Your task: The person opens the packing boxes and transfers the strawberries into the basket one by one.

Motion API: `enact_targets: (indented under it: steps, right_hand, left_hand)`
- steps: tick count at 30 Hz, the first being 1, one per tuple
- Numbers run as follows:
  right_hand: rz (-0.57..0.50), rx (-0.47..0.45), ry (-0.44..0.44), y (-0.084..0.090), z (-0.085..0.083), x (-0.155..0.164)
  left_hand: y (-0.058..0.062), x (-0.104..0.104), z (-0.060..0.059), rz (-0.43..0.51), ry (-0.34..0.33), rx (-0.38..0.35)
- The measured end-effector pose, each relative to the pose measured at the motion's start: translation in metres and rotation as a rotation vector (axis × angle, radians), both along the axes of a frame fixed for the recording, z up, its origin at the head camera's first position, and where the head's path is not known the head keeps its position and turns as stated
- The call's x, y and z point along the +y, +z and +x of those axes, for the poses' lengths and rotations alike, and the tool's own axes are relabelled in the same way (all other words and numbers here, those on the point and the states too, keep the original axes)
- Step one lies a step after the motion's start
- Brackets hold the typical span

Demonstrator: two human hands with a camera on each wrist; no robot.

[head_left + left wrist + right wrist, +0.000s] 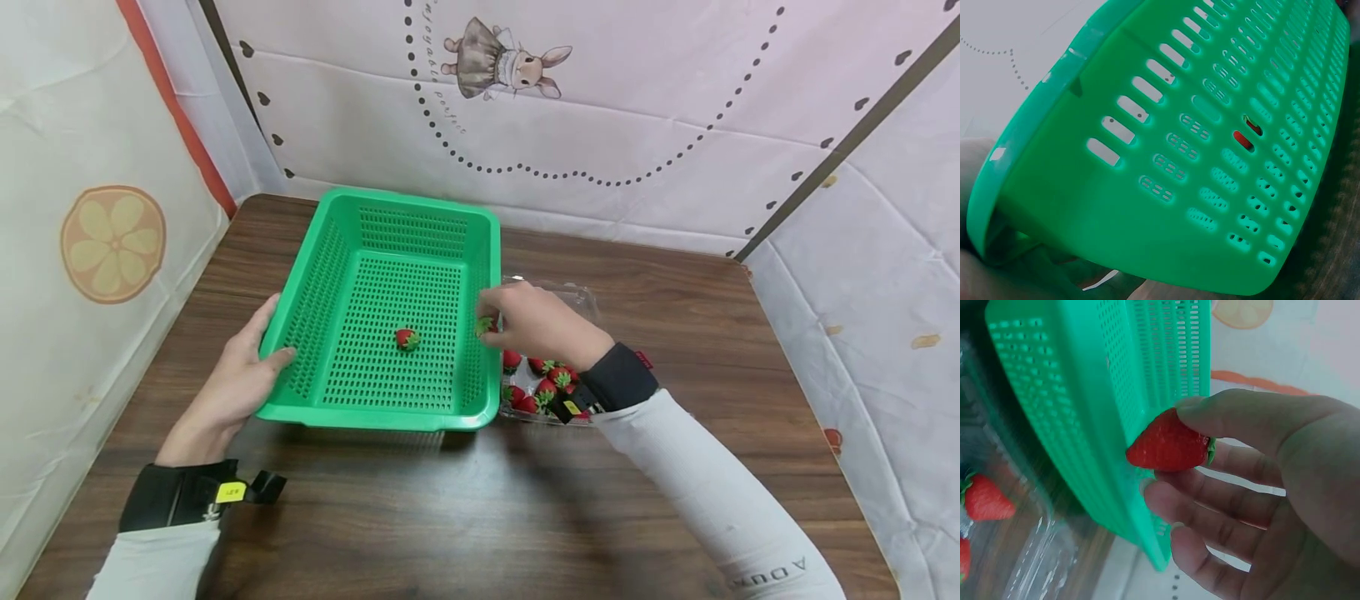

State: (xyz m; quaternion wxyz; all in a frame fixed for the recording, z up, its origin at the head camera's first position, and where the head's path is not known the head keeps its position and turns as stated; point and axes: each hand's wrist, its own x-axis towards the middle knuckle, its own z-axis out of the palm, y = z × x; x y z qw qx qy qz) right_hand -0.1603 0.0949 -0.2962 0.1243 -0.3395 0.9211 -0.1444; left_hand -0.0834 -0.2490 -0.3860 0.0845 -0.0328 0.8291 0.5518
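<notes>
A green perforated basket (pixel 390 317) is set on a dark wooden table (pixel 480 500), and a single strawberry (pixel 407 338) is seen lying on its floor, near the middle. The basket's left wall is touched by the left hand (pixel 232 383), whose fingers are laid fairly straight along the rim and outer side with the thumb at the rim (no curl around the plastic can be made out from the head view, and in the left wrist view only the green wall (pixel 1166 156) is shown close up). A second strawberry (pixel 1169 445) is pinched between the thumb and fingertips of the right hand (pixel 536 321), and it is held just over the basket's right rim, red tip pointing toward the wall. Just beside the basket on its right, a clear plastic punnet (pixel 581 296) is placed, with several more strawberries (pixel 543 387) lying inside it, partly hidden under the right wrist.
</notes>
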Motion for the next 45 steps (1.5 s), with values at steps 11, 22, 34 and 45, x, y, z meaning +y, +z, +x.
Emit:
enact_targets:
  steps: [11, 22, 34, 45]
  right_hand:
    - [0.058, -0.021, 0.185, -0.016, -0.012, -0.051]
    - [0.101, -0.137, 0.314, -0.039, -0.018, -0.095]
    - [0.271, -0.253, 0.328, -0.05, -0.016, -0.122]
    - [0.267, -0.296, 0.3, -0.053, -0.017, -0.12]
  left_hand:
    - [-0.001, 0.0, 0.0, 0.001, 0.01, 0.009]
    - [0.0, 0.001, -0.002, 0.006, 0.008, -0.017]
    - [-0.001, -0.001, -0.004, 0.006, -0.006, -0.006]
    - [0.0, -0.004, -0.005, 0.008, -0.01, 0.001]
